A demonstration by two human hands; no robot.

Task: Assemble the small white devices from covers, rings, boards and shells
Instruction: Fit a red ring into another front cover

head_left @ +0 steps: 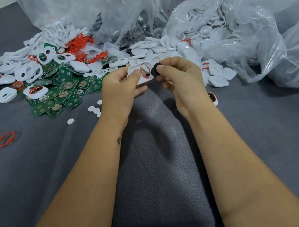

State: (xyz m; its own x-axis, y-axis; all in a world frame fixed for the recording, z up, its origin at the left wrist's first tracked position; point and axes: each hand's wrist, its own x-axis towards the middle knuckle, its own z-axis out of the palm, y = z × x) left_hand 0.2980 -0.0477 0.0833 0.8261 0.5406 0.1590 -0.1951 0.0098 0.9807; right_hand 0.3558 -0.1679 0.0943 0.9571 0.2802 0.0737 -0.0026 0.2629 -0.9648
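Note:
My left hand grips a white shell with a red ring seated along its inner edge, held just above the grey cloth. My right hand pinches a small round black part against the shell's right side. Green boards lie in a heap to the left. White covers with openings are piled behind them. Loose orange-red rings are bunched at the back. More white shells spill from a bag.
Clear plastic bags stand at the back and right. Small white discs lie beside my left wrist. A loose red ring lies at the left. A partly built device sits behind my right wrist.

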